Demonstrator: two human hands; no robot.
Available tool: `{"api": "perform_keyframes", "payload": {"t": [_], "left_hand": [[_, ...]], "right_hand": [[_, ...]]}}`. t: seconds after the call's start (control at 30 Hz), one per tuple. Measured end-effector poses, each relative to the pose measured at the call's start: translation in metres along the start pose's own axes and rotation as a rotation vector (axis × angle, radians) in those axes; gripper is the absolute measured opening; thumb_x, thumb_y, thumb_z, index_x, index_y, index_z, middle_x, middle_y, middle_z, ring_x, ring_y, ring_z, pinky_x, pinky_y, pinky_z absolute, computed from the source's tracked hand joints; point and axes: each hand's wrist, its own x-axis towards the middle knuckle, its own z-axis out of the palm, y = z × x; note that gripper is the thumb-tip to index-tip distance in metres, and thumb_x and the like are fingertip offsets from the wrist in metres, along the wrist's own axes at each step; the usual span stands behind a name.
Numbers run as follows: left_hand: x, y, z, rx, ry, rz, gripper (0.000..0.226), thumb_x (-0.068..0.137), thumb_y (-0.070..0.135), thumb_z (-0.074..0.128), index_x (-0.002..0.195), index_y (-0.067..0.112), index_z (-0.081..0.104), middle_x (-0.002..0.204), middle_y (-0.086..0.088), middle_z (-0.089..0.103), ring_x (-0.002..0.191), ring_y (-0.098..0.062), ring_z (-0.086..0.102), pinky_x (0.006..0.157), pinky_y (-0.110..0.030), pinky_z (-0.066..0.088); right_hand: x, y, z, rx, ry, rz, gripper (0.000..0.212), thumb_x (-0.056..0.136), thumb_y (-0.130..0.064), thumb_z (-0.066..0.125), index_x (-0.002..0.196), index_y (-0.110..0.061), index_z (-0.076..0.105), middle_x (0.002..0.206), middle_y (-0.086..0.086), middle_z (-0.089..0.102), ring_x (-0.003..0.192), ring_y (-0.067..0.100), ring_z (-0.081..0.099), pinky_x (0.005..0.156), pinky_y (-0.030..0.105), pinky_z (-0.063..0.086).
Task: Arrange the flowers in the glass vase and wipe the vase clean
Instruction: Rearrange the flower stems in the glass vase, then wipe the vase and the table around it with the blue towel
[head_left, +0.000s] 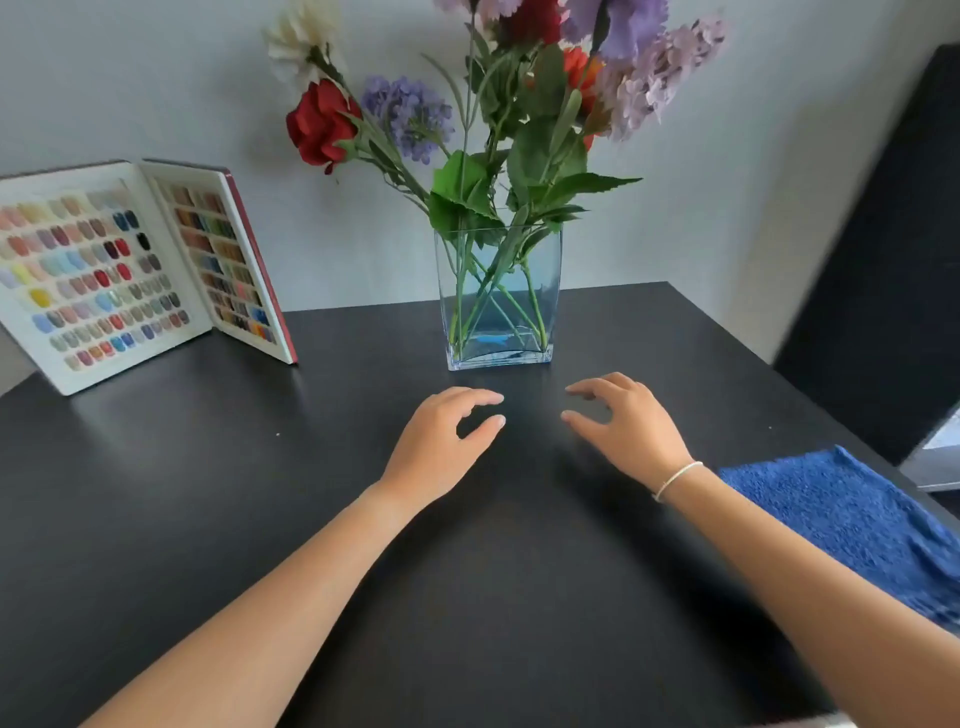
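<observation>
A clear rectangular glass vase (540, 280) stands upright near the back of the black table (208, 493). Several artificial flowers (519, 119) fill it: red, purple, lilac, white and orange blooms with green leaves, their stems crossing inside the glass. My left hand (441, 441) and my right hand (628, 426) hover just in front of the vase, a short way apart from it, fingers loosely curved toward each other and holding nothing. A folded blue towel (852, 525) lies on the table by my right forearm.
An open white display book of coloured nail samples (130, 275) stands propped at the back left. A dark panel (893, 280) rises beyond the table's right edge. A pale wall backs the table.
</observation>
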Motion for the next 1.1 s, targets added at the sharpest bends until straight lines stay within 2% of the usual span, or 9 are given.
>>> {"api": "perform_keyframes", "payload": {"t": [0.1,0.27,0.37,0.47,0.7,0.8,0.87,0.97,1.1], "left_hand": [[-0.016,0.019,0.004,0.025,-0.02,0.054,0.023,0.086,0.033,0.059,0.108,0.031,0.064,0.101,0.018,0.057,0.089,-0.003,0.053,0.075,-0.008,0.037],[-0.038,0.061,0.019,0.026,-0.082,0.058,0.023,0.085,0.034,0.06,0.108,0.03,0.064,0.098,0.014,0.057,0.08,0.0,0.051,0.068,-0.006,0.035],[-0.041,0.084,0.034,0.056,-0.161,0.08,0.026,0.085,0.037,0.058,0.109,0.029,0.063,0.101,0.012,0.058,0.077,0.004,0.048,0.067,-0.011,0.035],[-0.044,0.106,0.057,0.068,-0.236,0.108,0.029,0.085,0.038,0.058,0.112,0.027,0.062,0.109,0.008,0.06,0.078,0.0,0.049,0.073,-0.018,0.036],[-0.038,0.144,0.119,0.139,-0.355,0.23,0.042,0.088,0.035,0.056,0.127,0.022,0.053,0.126,0.001,0.053,0.102,-0.012,0.049,0.087,-0.023,0.037],[-0.029,0.155,0.135,0.161,-0.396,0.251,0.042,0.089,0.034,0.055,0.129,0.021,0.051,0.132,0.0,0.051,0.119,-0.017,0.046,0.099,-0.031,0.04],[-0.021,0.163,0.143,0.178,-0.422,0.272,0.041,0.09,0.034,0.053,0.128,0.022,0.052,0.133,0.0,0.051,0.123,-0.019,0.044,0.102,-0.035,0.039],[-0.01,0.172,0.152,0.202,-0.437,0.308,0.037,0.09,0.033,0.052,0.126,0.023,0.054,0.131,0.0,0.052,0.121,-0.02,0.045,0.1,-0.038,0.04],[-0.001,0.176,0.161,0.2,-0.413,0.335,0.034,0.091,0.031,0.05,0.124,0.025,0.055,0.128,0.0,0.055,0.116,-0.02,0.049,0.096,-0.037,0.043]], "right_hand": [[-0.03,-0.001,-0.017,-0.006,0.017,-0.003,0.029,0.081,-0.036,0.063,0.109,-0.027,0.063,0.11,0.0,0.058,0.102,0.023,0.05,0.085,0.031,0.042],[-0.073,0.008,-0.063,0.001,0.089,0.046,0.028,0.081,-0.034,0.063,0.109,-0.027,0.063,0.11,-0.001,0.058,0.104,0.023,0.05,0.085,0.028,0.039],[-0.091,0.023,-0.087,-0.03,0.098,0.099,0.028,0.083,-0.033,0.061,0.11,-0.027,0.061,0.112,-0.001,0.057,0.107,0.023,0.049,0.087,0.03,0.039],[-0.109,0.047,-0.106,-0.081,0.086,0.168,0.03,0.084,-0.031,0.06,0.113,-0.025,0.06,0.119,0.004,0.055,0.111,0.025,0.049,0.093,0.033,0.04],[-0.132,0.094,-0.139,-0.229,0.1,0.364,0.041,0.085,-0.033,0.057,0.124,-0.021,0.053,0.127,0.01,0.051,0.112,0.031,0.048,0.095,0.039,0.042],[-0.135,0.107,-0.145,-0.326,0.063,0.475,0.049,0.085,-0.042,0.056,0.127,-0.018,0.049,0.13,0.01,0.049,0.118,0.033,0.043,0.098,0.041,0.039],[-0.136,0.114,-0.148,-0.371,0.044,0.554,0.05,0.083,-0.048,0.056,0.122,-0.017,0.053,0.127,0.01,0.05,0.117,0.033,0.043,0.096,0.04,0.039],[-0.136,0.121,-0.15,-0.35,0.073,0.571,0.037,0.082,-0.046,0.058,0.106,-0.018,0.061,0.117,0.01,0.056,0.112,0.032,0.048,0.093,0.039,0.042],[-0.132,0.124,-0.146,-0.24,0.131,0.498,0.006,0.082,-0.027,0.06,0.084,-0.021,0.059,0.101,0.006,0.065,0.097,0.028,0.057,0.084,0.038,0.046]]}}
